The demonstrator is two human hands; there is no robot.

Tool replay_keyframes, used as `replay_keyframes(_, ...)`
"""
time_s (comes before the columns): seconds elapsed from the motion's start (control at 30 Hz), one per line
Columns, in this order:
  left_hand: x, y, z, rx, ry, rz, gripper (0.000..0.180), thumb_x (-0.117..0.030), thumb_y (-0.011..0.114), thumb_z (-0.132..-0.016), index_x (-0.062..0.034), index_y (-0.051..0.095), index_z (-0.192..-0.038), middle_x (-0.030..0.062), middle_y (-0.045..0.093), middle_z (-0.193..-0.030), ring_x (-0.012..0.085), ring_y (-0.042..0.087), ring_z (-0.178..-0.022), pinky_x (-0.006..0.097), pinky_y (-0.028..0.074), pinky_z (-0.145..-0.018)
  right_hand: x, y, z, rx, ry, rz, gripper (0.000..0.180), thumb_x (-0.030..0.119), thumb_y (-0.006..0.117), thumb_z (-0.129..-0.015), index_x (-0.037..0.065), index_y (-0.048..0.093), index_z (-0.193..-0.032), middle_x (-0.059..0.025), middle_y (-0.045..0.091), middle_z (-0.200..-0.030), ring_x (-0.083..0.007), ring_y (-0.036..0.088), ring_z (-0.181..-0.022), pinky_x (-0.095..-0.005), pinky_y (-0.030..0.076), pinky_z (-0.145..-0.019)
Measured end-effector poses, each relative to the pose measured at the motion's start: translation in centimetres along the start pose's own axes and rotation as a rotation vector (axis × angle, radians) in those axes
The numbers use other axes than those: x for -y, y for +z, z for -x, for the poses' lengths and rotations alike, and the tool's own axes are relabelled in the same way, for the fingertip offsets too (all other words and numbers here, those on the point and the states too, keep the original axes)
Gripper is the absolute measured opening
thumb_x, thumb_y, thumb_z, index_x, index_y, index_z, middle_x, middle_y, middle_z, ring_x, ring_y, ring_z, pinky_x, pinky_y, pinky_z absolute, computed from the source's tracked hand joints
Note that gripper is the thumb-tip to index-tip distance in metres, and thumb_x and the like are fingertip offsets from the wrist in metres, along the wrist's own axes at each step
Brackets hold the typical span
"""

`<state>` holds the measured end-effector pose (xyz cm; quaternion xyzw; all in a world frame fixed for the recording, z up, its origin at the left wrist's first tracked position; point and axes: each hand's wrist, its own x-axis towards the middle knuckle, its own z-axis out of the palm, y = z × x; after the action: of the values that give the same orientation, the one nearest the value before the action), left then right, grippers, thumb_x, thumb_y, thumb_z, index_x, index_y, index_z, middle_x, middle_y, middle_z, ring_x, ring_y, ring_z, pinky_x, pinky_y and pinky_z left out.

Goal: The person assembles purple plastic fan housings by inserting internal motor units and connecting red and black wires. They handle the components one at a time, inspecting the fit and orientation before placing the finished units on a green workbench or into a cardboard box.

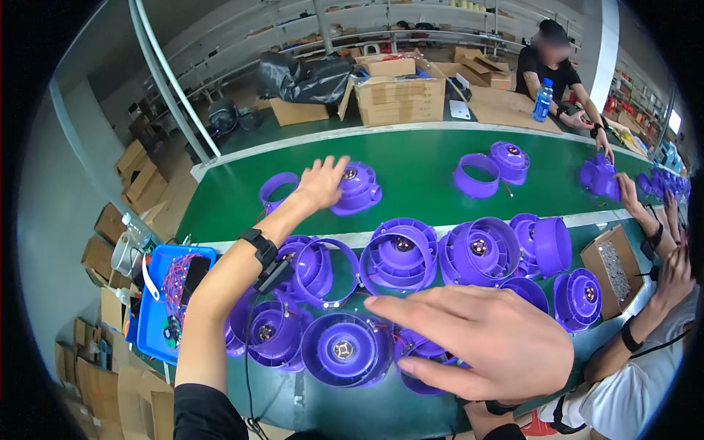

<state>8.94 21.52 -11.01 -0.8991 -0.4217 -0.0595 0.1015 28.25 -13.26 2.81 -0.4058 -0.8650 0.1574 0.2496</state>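
Observation:
My left hand (321, 185) reaches across the green belt, its fingers stretched out at the left side of a purple round plastic housing (358, 192) with a metallic centre. Whether the fingertips touch the housing I cannot tell. Beside that wrist stands a purple ring (279, 189). My right hand (488, 341) hovers large and close above the near bench, index finger and thumb apart and pointing left, nothing visible between them. It partly hides a purple housing with wires (422, 348). To its left lies another open purple housing (343, 350).
Several purple housings (400, 246) crowd the near bench. At left sits a blue tray (155, 323) with red wires; at right, a cardboard box of small metal parts (612, 268). A black cable (249, 367) hangs by my left forearm. Co-workers' hands (671, 282) work at the right.

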Motion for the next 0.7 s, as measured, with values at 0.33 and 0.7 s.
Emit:
replay_keyframes(0.33,5.5,-14.3,12.5,0.218,-0.014,0.276,0.050,-0.031,0.065,-0.087,-0.0072,0.053,-0.129,0.0217,0.068,-0.106,0.0368,0.065,-0.102,0.044,0.052,-0.088,1.3,-0.4,-0.9,0.100,0.024,-0.121,0.058,0.010,0.074,-0.078,-0.006,0.054,-0.130,-0.0225,0.063,-0.118,-0.0387,0.065,-0.099,-0.0393,0.052,-0.086)
replay_keyframes(0.7,9.3,-11.0,34.6,0.191,-0.305,0.496,0.036,-0.014,0.073,-0.079,-0.0002,0.064,-0.111,0.0207,0.070,-0.102,0.0334,0.068,-0.097,0.040,0.053,-0.085,2.6,1.0,-1.9,0.085,-0.028,-0.071,0.055,0.013,0.072,-0.081,0.000,0.052,-0.132,-0.0207,0.066,-0.107,-0.0376,0.065,-0.095,-0.0413,0.053,-0.082)
